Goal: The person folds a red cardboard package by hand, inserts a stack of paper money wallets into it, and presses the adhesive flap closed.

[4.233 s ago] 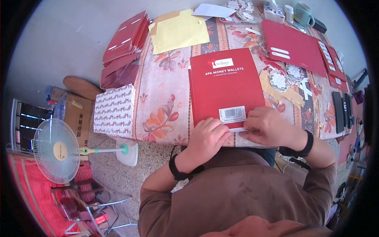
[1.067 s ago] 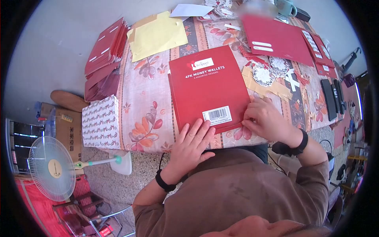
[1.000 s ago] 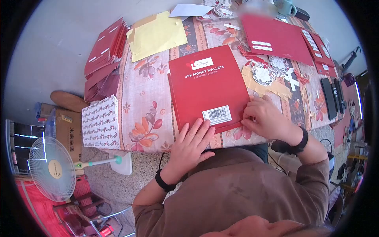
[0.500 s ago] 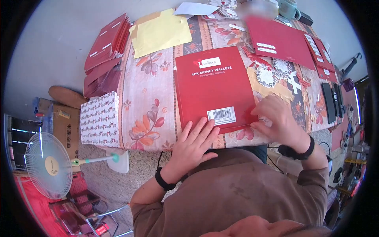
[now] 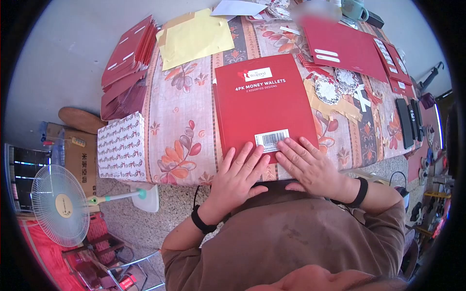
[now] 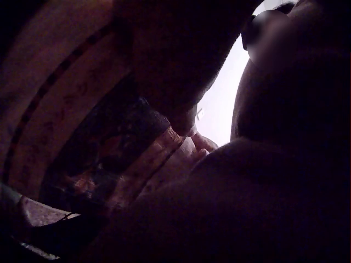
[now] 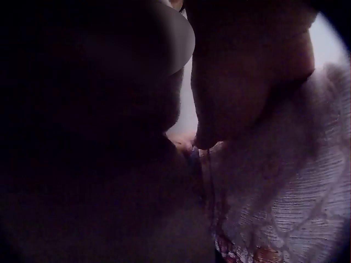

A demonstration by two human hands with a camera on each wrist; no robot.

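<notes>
A large red card pack (image 5: 262, 104) printed "4PK MONEY WALLETS" lies flat on the floral tablecloth (image 5: 182, 126), its barcode end at the near table edge. My left hand (image 5: 239, 175) lies flat with straight fingers on the pack's near left corner. My right hand (image 5: 308, 167) rests flat beside it, fingers spread over the near right corner by the barcode. Both wrist views are dark and blurred, showing only skin and cloth close up.
A stack of red envelopes (image 5: 127, 53) and yellow paper (image 5: 196, 36) sit at the far left. More red cards (image 5: 344, 48), lace cut-outs (image 5: 330, 89) and black items (image 5: 407, 123) fill the right side. A patterned box (image 5: 121, 148) and a fan (image 5: 60, 203) stand left of the table.
My right hand left the pack's right edge, slid in toward the left one and flattened on the near corner. My left hand stayed put. The view shifted slightly.
</notes>
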